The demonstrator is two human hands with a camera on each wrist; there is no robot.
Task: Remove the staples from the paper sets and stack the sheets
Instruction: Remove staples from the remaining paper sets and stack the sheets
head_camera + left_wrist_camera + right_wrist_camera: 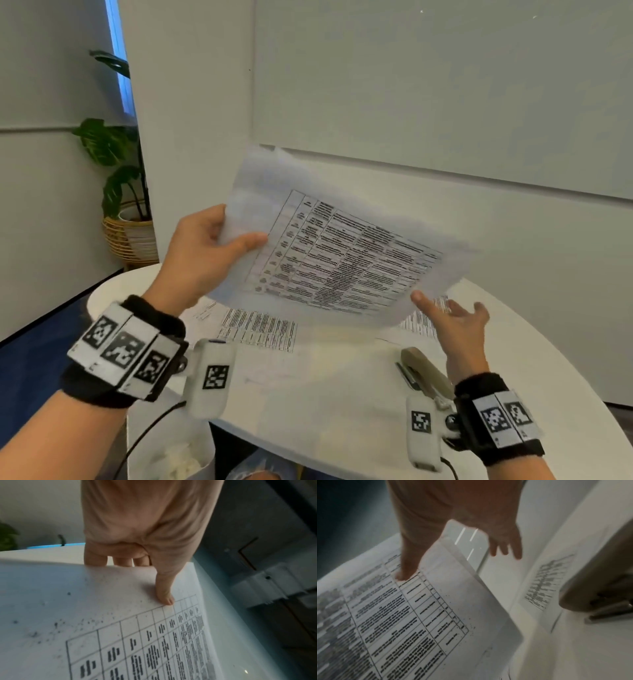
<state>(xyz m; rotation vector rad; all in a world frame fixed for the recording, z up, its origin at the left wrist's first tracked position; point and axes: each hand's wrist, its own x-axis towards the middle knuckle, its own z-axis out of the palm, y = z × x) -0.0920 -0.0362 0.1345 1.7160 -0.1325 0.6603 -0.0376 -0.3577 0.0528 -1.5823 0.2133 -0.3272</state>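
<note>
- Left hand (202, 255) grips the left edge of a printed table sheet (339, 253), thumb on top, other fingers curled behind; the left wrist view shows the thumb (165, 595) pressed just short of the table grid.
- Sheet is held up in the air above the round white table (513, 394), tilted, its right end sagging low.
- Right hand (459, 325) sits at the sheet's near right corner, fingers spread and relaxed. The thumb touches the printed face in the right wrist view; whether the fingers are under the paper, I cannot tell.
- More printed sheets (260, 329) lie flat on the table beneath the lifted one, spread left and right.
- Beige stapler-like tool (424, 373) lies near the right wrist, on the table.
- No staple is visible on the lifted paper; whether it is one sheet or several, too blurred to say.
- Judgement: sheet is on its way to a stack.
- Risks: a one-sided grip lets the limp paper fold or slip; the sagging corner could catch the sheets below and scatter them; the right forearm could knock the tool while guiding.
- Potted plant (126, 205) stands far left, off the table.
</note>
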